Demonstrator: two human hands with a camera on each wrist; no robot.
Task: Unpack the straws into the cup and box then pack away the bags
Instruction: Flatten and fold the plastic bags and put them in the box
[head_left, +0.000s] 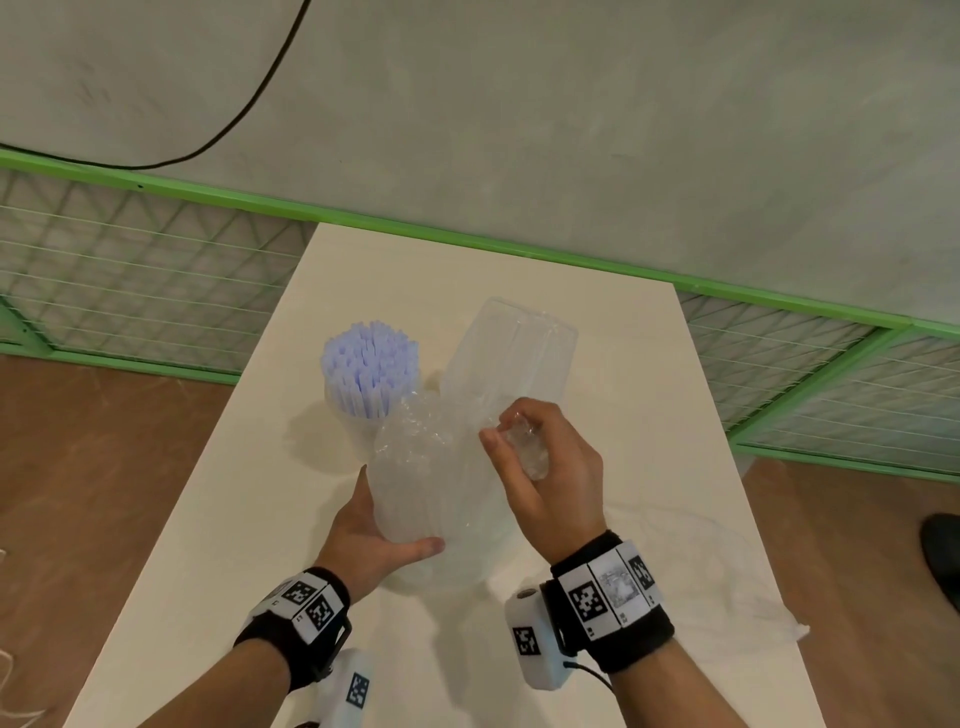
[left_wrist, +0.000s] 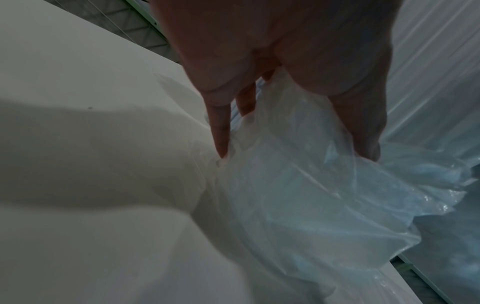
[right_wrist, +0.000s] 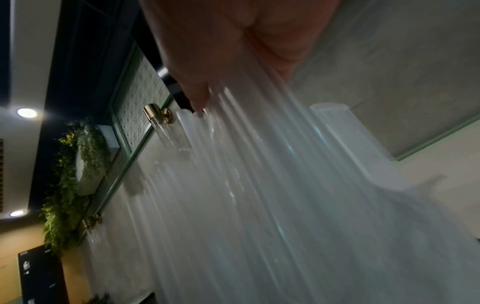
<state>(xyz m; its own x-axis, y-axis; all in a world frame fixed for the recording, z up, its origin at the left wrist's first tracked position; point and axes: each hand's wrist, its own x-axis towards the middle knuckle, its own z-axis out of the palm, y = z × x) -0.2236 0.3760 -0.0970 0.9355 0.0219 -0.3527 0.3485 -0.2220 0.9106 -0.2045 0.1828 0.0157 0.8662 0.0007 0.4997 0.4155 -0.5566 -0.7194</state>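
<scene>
A clear cup (head_left: 358, 421) packed with pale purple straws (head_left: 370, 364) stands on the white table (head_left: 260, 467). Right of it a clear plastic box (head_left: 511, 353) stands tilted. In front of both, a clear bag of transparent straws (head_left: 421, 488) stands upright; my left hand (head_left: 382, 540) grips its lower part, thumb in front. The left wrist view shows my fingers (left_wrist: 221, 131) and thumb round the crinkled bag (left_wrist: 298, 185). My right hand (head_left: 540, 462) clutches the bag's bunched top end (head_left: 527, 447). In the right wrist view, film (right_wrist: 259, 185) stretches from my fingers (right_wrist: 197, 98) past the box (right_wrist: 363, 148).
An empty clear bag (head_left: 727, 566) lies flat on the table's right side, reaching its edge. A green-framed wire fence (head_left: 156, 270) runs behind the table, with a black cable (head_left: 249, 109) on the grey wall. A dark shoe (head_left: 943, 551) is on the wooden floor at right.
</scene>
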